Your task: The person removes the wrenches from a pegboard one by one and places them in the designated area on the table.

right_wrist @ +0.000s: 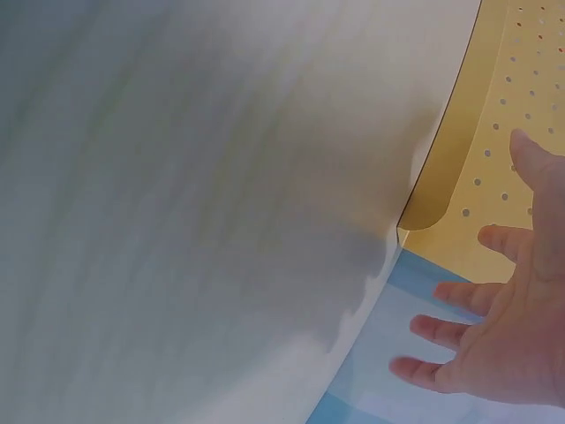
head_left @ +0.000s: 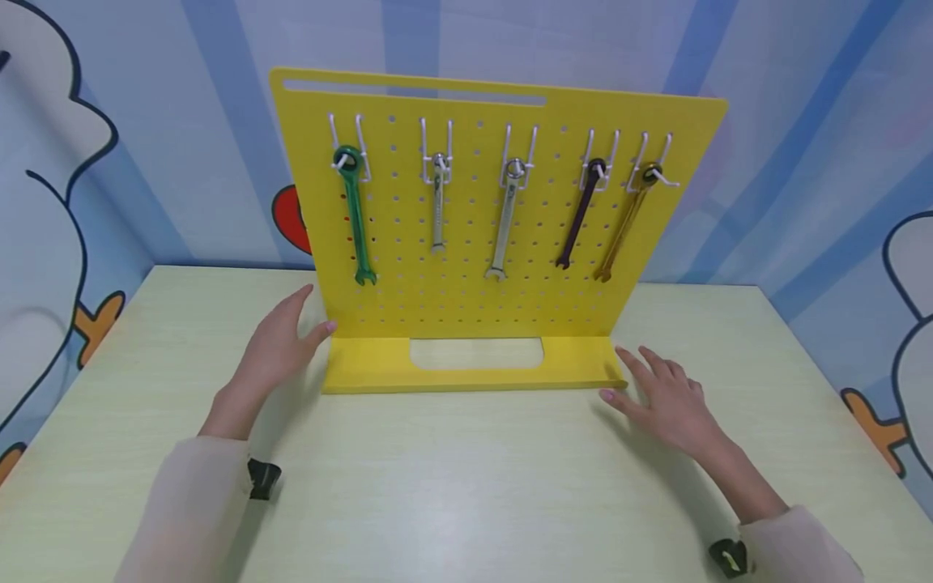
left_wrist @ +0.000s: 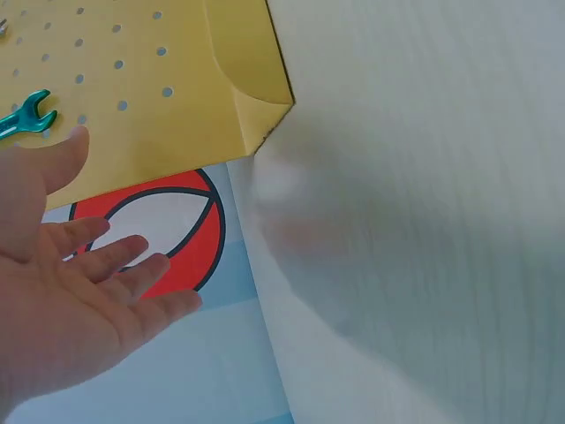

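Note:
A yellow pegboard stands upright on the table. Five would be too exact, so several wrenches hang from its white hooks: a green wrench at the left, a small silver wrench, a larger silver wrench, a dark purple wrench and a gold wrench at the right. Beside the board's lower left edge is my left hand, fingers spread, holding nothing. My right hand is at the base's right corner, fingers apart and nothing in them. Whether either hand touches the board, I cannot tell.
The pale table extends to both sides of the board. Behind it hangs a blue striped backdrop with cartoon figures. The board's base has a cut-out in the middle.

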Motion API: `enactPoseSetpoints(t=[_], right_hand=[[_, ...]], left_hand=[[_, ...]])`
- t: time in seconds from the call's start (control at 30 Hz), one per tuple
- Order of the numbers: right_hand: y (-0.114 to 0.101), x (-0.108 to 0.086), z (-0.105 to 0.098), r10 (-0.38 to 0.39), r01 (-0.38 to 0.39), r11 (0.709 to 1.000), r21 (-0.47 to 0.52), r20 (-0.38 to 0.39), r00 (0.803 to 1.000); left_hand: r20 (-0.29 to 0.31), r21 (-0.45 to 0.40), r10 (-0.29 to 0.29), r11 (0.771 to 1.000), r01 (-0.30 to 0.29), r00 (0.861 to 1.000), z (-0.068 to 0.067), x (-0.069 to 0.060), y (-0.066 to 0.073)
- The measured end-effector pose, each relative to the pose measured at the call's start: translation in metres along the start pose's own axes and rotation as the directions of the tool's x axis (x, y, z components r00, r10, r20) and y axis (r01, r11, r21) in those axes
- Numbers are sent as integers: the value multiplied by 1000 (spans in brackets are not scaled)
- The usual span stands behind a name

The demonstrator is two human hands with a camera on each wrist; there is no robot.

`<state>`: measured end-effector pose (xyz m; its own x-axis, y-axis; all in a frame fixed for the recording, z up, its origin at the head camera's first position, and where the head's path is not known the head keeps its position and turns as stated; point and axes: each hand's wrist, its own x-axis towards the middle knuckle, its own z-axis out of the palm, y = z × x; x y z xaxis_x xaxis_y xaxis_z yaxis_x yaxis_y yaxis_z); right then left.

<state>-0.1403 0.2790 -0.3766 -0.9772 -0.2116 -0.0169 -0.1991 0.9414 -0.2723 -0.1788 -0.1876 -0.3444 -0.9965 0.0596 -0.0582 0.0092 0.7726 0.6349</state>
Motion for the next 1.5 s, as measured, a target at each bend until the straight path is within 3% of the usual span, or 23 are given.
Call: enactPoseSetpoints(t=[0.2,0.4,0.63,0.8,1.0,1.1,1.23,1.43,1.5], right_hand=[[-2,2,-1,-8,8,999,35,-1,1000],[-3,2,-2,-27,27,996,82,-7,1000],[-5,1,-4,-36,36,994,101,4,999],[-6,1,-5,-36,34,995,92,19,999],[-7,3,-6,-36,32,996,88,38,999],[-8,3,-7,-36,31,996,81,54,998],[-10,4,-10,-34,30,997,70,65,997],[-8,6,-12,-44,39,997,70,68,997],[-7,8,-13,-52,47,996,75,73,996]], left_hand=[[-50,-72,-15,997,12,999,-4,9,5],[-161,-162,-126,982,100,979,-11,19,12],[-217,-234,-97,971,45,971,-21,22,22],[-241,-291,-116,956,43,964,-18,41,12],[-254,-414,-115,910,-1,960,-13,73,-9],[-256,-499,-106,866,-37,961,-11,85,-17],[-261,-547,-107,835,-55,959,-14,85,-13],[-279,-495,-77,866,-74,957,-25,54,24],[-278,-509,-73,857,-82,958,-24,57,21]])
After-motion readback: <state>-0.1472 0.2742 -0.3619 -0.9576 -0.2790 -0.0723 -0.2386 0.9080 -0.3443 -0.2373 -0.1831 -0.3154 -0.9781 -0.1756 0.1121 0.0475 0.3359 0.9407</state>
